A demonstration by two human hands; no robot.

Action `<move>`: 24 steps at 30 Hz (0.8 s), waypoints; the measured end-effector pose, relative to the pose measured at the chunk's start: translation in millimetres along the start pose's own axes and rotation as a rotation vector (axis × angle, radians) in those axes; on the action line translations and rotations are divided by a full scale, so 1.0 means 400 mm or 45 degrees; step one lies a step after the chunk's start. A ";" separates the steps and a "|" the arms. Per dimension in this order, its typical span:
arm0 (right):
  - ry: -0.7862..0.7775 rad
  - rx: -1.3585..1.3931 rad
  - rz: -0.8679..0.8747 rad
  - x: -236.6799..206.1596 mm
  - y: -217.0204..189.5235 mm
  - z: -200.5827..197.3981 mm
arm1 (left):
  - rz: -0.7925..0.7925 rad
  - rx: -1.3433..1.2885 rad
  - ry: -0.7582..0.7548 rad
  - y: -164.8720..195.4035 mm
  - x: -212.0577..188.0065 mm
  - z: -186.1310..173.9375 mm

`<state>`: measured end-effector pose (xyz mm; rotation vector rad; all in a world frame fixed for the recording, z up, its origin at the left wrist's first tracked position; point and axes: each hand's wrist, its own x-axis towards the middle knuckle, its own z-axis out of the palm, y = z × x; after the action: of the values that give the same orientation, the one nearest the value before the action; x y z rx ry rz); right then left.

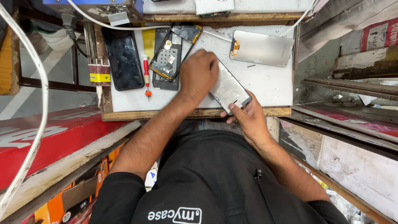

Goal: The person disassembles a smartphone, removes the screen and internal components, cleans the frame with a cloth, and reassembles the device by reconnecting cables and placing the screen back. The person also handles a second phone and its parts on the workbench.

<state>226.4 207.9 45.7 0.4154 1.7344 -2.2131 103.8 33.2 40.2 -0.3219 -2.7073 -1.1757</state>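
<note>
A phone display panel (229,88) lies face down and slanted on the white work mat (265,81), its silvery back up. My right hand (247,118) grips its near corner at the mat's front edge. Over the panel's far end rests my left hand (199,74), fingers curled; what it pinches, if anything, is hidden. Just left of that hand lies an opened phone frame (172,54) with its circuit board showing.
A black phone (123,58) and a red-handled screwdriver (146,76) lie on the mat's left side. Another silvery screen panel (261,48) sits at the back right. White cables (35,83) run across the left. A red board (45,137) and wooden shelves flank the bench.
</note>
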 end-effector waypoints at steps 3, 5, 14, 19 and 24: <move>0.010 0.031 0.005 0.005 0.025 -0.013 | 0.063 -0.036 -0.081 0.082 -0.067 0.021; 0.014 0.029 -0.025 0.015 0.047 -0.027 | 0.082 -0.123 -0.200 0.135 -0.116 0.026; 0.016 0.029 -0.037 0.018 0.064 -0.005 | -0.023 -0.217 -0.308 0.112 -0.112 0.003; 0.012 -0.038 0.027 0.000 0.009 0.013 | -0.071 0.099 -0.009 -0.018 0.001 -0.006; -0.021 -0.024 0.004 -0.005 0.009 0.011 | -0.039 0.120 -0.009 -0.017 0.007 -0.005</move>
<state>229.3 202.8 44.5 0.3942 1.7435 -2.1907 99.4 27.5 37.4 -0.2724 -2.7720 -1.0527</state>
